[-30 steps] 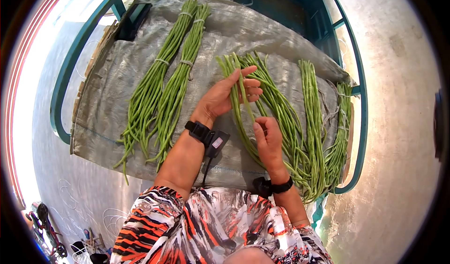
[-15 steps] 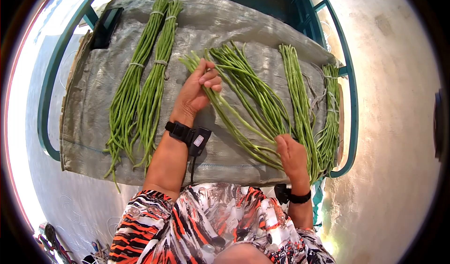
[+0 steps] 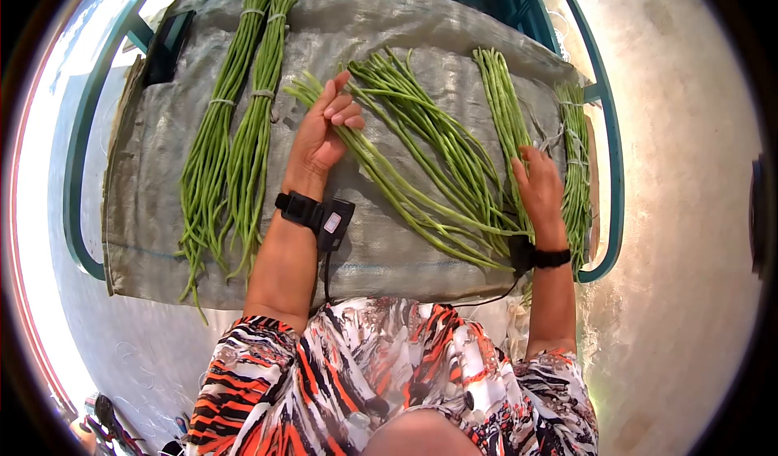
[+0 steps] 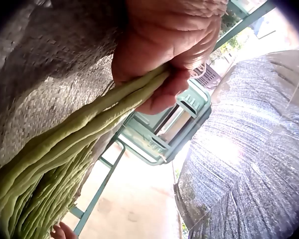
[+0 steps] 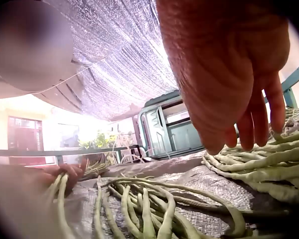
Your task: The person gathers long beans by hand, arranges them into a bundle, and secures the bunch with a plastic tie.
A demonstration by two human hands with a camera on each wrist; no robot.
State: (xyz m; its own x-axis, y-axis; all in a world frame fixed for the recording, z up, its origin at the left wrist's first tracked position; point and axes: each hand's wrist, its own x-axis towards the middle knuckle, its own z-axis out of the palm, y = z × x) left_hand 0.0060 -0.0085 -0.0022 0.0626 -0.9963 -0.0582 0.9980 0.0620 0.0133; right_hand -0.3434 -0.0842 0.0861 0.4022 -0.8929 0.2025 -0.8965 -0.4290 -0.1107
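Note:
In the head view the left hand (image 3: 322, 128) grips a few long green beans (image 3: 389, 182) close to their upper ends, and their lower ends trail right across the sheet. The left wrist view shows those beans (image 4: 79, 124) pinched by the fingers. The right hand (image 3: 539, 187) is over the loose upright pile of beans (image 3: 500, 100), fingers extended; in the right wrist view its fingers (image 5: 260, 124) hang just above beans (image 5: 269, 162), contact unclear. Between the hands lies another loose pile (image 3: 429, 124).
Two tied bundles (image 3: 212, 144) lie on the left of the grey woven sheet (image 3: 324, 35), and another tied bundle (image 3: 576, 156) at the right edge. Teal metal rails (image 3: 75, 172) flank both sides. A dark flat object (image 3: 168, 47) sits at the upper left.
The right hand has let go of the held beans, moved right and up to the upright pile, and its fingers have opened. The left hand keeps its grip, having shifted left.

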